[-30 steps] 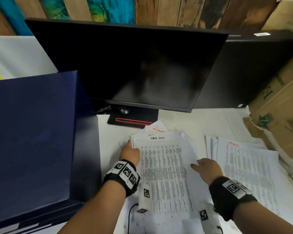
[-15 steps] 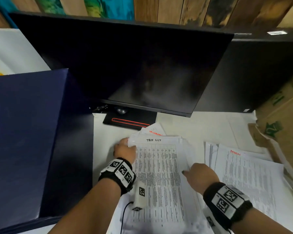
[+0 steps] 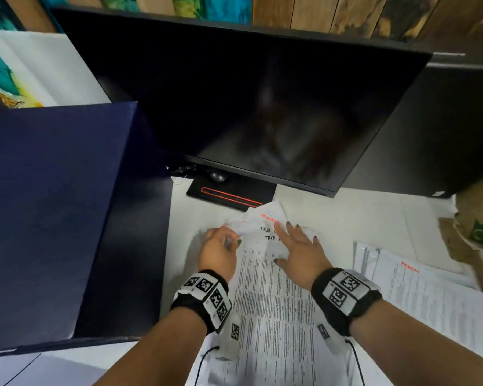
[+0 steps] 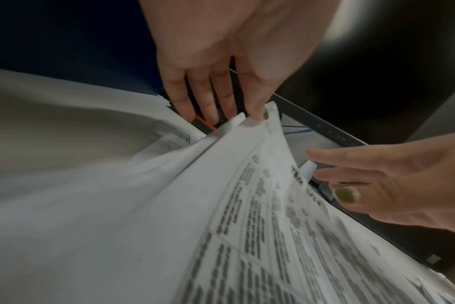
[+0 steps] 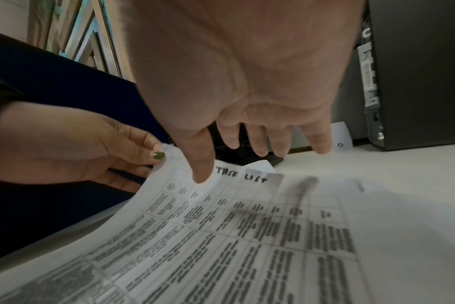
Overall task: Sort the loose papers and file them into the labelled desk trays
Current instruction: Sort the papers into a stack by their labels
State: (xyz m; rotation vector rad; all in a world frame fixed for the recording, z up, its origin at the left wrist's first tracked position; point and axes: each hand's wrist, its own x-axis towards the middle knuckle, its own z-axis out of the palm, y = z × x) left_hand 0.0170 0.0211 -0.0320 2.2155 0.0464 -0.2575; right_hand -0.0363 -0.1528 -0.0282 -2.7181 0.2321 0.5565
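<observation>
At nine o'clock in the head view we see a dark blue box [image 3: 48,218] standing on the white surface [image 3: 184,207]. Just right of it, our left hand [image 3: 218,252] pinches the top left corner of the printed stack of papers [image 3: 273,302]: the grip is clamped on that corner, thumb over and fingers under, and the sheets curl upward there. The top sheet is headed "TASK LIST" and carries a printed table. At twelve o'clock the dark monitor [image 3: 262,107] leans over the papers, its stand base [image 3: 229,195] showing a red stripe. Our right hand [image 3: 299,252] lies over the top of the same stack, fingers straight and spread apart, holding nothing. At three o'clock a second pile of papers [image 3: 418,296] with red lettering lies on the surface, apart from the first. At the far right are brown cardboard boxes [image 3: 480,227].
</observation>
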